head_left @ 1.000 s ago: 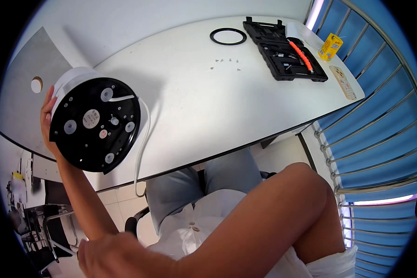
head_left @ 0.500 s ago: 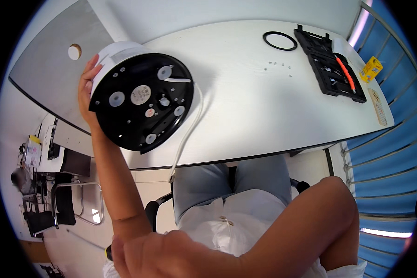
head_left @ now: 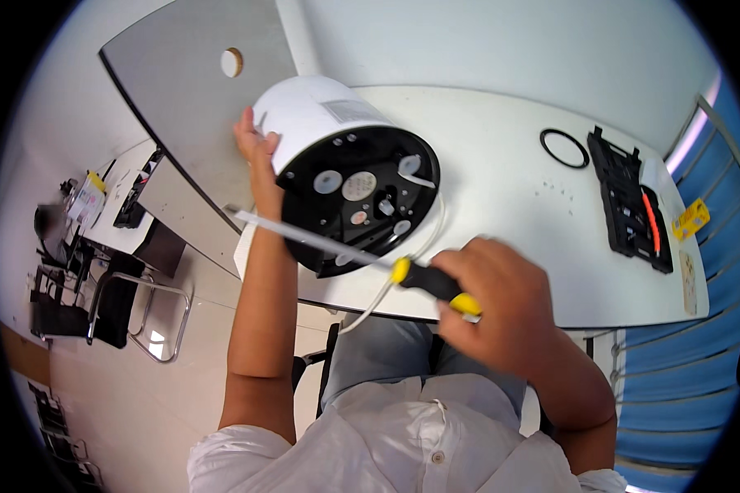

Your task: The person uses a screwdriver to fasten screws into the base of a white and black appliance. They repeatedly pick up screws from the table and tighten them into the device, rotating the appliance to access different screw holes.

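Observation:
A white cylindrical appliance (head_left: pixel 308 115) lies tipped on the table, its round black base (head_left: pixel 304 205) facing me. Clear suction feet, small screws and round stickers dot that base, and a white power cord (head_left: pixel 376 302) hangs from it over the table edge. My left hand (head_left: pixel 259 156) grips the appliance's left side, the fingers bent around the white shell. In front of the base, my right hand (head_left: pixel 501 300) holds a screwdriver (head_left: pixel 432 282) by its black and yellow handle. Its long metal shaft points left, crossing in front of the base and my left forearm, apart from the screws.
Several small screws (head_left: pixel 555 191) lie scattered on the white table (head_left: pixel 501 164). Beyond them are a black ring (head_left: pixel 564 149) and an opened black tool case (head_left: pixel 625 205) with an orange-red tool. A yellow box (head_left: pixel 691 218) stands by the railing. A grey panel (head_left: pixel 181 74) rises at left.
My right hand has swung up from low by my body to before the base, bringing the screwdriver into full view. My left hand still holds the appliance; the view has shifted.

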### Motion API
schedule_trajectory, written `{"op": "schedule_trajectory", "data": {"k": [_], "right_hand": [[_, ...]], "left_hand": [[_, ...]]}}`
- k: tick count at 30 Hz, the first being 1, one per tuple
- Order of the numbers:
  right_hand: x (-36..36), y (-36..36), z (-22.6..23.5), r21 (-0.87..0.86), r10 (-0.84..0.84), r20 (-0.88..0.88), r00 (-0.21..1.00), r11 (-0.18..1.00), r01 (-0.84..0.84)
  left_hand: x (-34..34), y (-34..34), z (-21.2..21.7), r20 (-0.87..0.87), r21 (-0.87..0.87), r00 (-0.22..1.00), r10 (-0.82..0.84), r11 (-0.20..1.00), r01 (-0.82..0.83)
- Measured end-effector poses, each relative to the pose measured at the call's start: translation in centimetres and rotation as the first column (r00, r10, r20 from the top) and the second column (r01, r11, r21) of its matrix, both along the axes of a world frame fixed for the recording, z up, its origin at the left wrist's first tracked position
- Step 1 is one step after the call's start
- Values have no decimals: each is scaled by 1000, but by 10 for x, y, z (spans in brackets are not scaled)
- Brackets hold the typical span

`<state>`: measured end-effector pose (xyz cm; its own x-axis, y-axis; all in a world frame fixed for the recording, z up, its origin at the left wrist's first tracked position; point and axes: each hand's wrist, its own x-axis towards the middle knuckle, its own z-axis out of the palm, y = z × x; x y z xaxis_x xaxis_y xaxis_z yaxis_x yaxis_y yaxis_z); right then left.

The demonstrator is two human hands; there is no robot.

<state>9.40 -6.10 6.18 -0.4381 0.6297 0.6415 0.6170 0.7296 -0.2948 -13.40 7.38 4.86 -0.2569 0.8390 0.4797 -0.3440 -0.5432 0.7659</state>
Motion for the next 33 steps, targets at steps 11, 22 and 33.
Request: {"op": "schedule_trajectory", "data": {"k": [11,22,33], "right_hand": [[-24,84,31,-507,-97,-555,826,827,-244],[-69,108,-8,-145,20,-937,348,885,-441],[-47,104,-3,-115,38,-980,194,686,-718]], "left_hand": [[-38,17,-45,-53,-248,975,214,943,-221],[-41,-3,-80,242,-329,940,-242,891,314],[-46,-12,-77,321,-343,885,-338,829,441]]}}
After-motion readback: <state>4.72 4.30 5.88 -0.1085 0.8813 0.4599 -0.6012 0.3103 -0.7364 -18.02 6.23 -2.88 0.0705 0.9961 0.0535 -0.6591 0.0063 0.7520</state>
